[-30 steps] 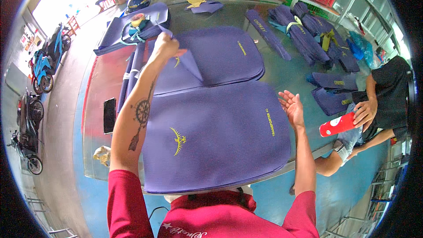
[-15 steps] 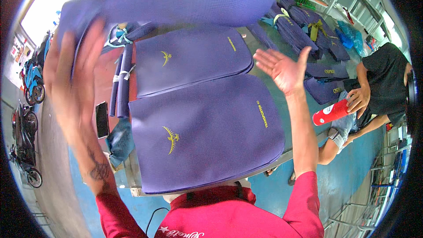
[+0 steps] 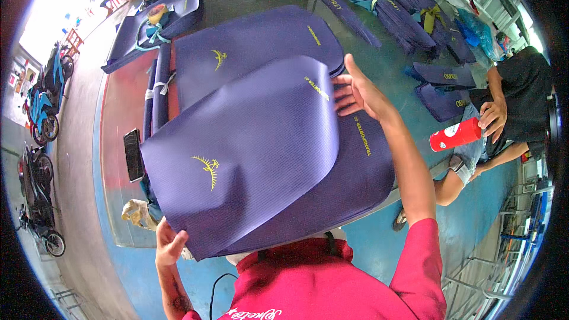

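1 purple sheet (image 3: 267, 136), long axis lower-L to upper-R, L hand (image 3: 170, 244) gripping edge, R hand (image 3: 366, 95) wide.

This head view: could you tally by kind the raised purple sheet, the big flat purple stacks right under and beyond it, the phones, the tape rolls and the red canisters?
Raised purple sheet: 1
Big flat purple stacks, the near stack and the far stack: 2
Dark phone: 1
Tape roll: 1
Red canister: 1
Total: 6
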The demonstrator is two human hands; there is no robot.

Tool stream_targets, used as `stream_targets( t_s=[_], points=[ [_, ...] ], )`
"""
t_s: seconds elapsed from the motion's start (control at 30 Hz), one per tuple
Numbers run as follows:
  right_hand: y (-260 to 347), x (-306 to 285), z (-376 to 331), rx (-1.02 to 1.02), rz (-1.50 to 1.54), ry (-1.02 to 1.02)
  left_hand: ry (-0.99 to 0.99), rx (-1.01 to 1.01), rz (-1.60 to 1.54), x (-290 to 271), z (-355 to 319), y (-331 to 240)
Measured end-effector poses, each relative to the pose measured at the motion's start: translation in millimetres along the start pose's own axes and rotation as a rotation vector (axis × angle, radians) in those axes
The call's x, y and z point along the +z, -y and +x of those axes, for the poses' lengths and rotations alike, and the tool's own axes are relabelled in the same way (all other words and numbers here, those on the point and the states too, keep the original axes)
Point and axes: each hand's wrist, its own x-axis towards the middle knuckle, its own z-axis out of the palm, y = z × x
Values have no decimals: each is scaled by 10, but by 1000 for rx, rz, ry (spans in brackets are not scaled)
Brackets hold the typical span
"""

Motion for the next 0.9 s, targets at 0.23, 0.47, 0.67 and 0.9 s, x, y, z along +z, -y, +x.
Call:
stream_targets(
  t_s=[0.23,0.47,0.67,0.9],
  points=[
    [-2,102,194,-349,-721,-293,-197,-80,-459,-390,337,371],
    [-67,86,-516,-401,-383,-229,20,-54,-820,-354,671,290],
    [-692,-170,-867,-294,-323,-376,-282,-218,-460,-171,658,293],
    [-1056,-87,-1285,-231,-415,-573,-201,-284,-325,217,364,-153]
  ],
)
